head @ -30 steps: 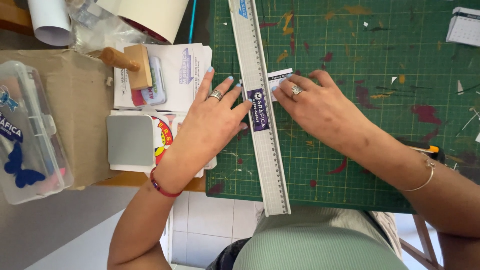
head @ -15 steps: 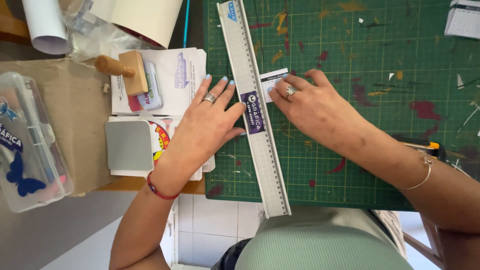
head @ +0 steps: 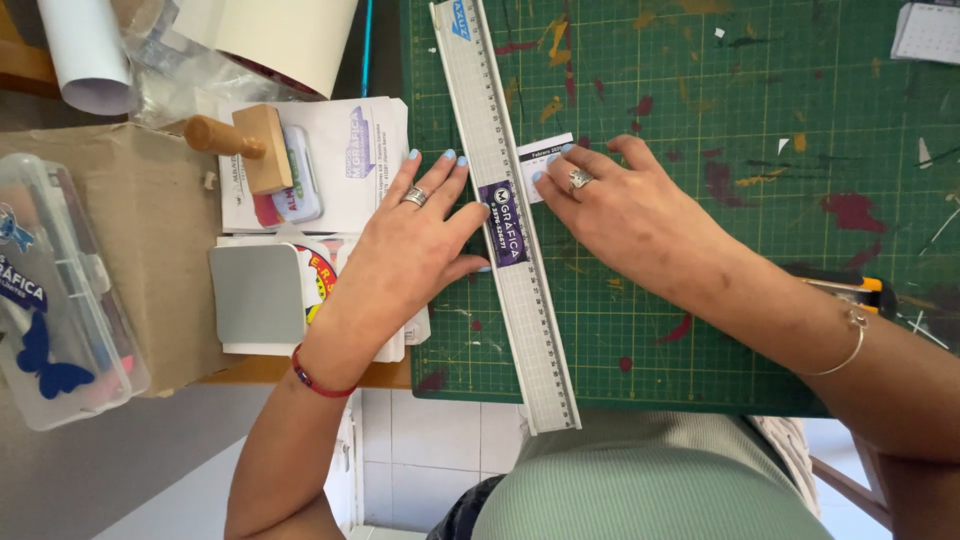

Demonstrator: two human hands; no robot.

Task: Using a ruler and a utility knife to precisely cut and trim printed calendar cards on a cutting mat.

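Head view, looking straight down: the long silver metal ruler [head: 505, 215] lies on the green gridded cutting mat [head: 720, 300], its long axis running from the person's lap away to the far edge of the mat and leaning a little to the left as it goes. It sits between the two hands. The left hand [head: 420, 250] lies flat and spread just left of the ruler, palm down, fingertips and thumb pressed to the ruler's left edge; it grips nothing. The right hand [head: 630, 215] comes in from the right, also flat and open, its fingers resting on a small white printed paper card [head: 545, 152] that is tucked against the ruler's right edge and partly hidden by the fingers. Both hands touch the ruler at about its middle, so neither is clearly the nearer; the card, however, belongs to the right hand's side alone.

Near the right forearm, a yellow and black utility knife [head: 868, 290] lies on the mat, mostly hidden by the arm. To the left, off the mat, a stack of white printed paper sheets [head: 330, 165] lies on the counter, with a wooden-handled stamp [head: 245, 140] on top and a grey rounded square pad [head: 257, 293] closer to the person. Further left stands a clear plastic storage box [head: 60, 300]. At the far edge a white paper roll [head: 85, 50] and a cream card roll [head: 285, 35] lie well apart from the hands. Nothing stands between the hands and the ruler.
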